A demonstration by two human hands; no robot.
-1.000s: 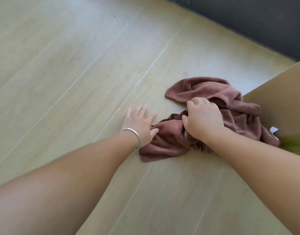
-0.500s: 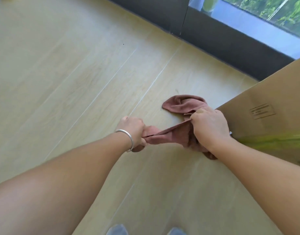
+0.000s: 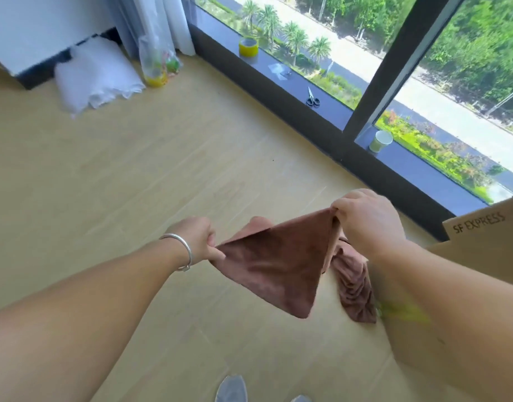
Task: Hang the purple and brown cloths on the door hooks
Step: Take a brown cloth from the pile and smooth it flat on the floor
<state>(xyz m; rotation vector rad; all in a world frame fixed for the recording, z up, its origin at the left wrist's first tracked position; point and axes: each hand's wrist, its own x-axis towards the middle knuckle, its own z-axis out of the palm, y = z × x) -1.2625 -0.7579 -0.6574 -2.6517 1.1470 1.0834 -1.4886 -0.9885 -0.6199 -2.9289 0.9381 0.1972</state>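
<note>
Brown cloth [image 3: 281,265] stretched sideways between left hand [image 3: 195,237] and right hand [image 3: 365,219].

The cloth [image 3: 278,265] hangs at the centre of the frame, stretched between the left hand [image 3: 195,239] on its left corner and the right hand [image 3: 365,219] on its upper right corner, above the floor [image 3: 104,184]. A cardboard box [image 3: 481,256] stands at the right edge, behind the right forearm. Along the window sill [image 3: 336,111] running from top centre to right lie a tape roll [image 3: 248,47], scissors [image 3: 312,97] and a cup [image 3: 380,141]. In the upper left, a bundle [image 3: 95,74] sits on the floor beside what may be a bag [image 3: 156,62].
</note>
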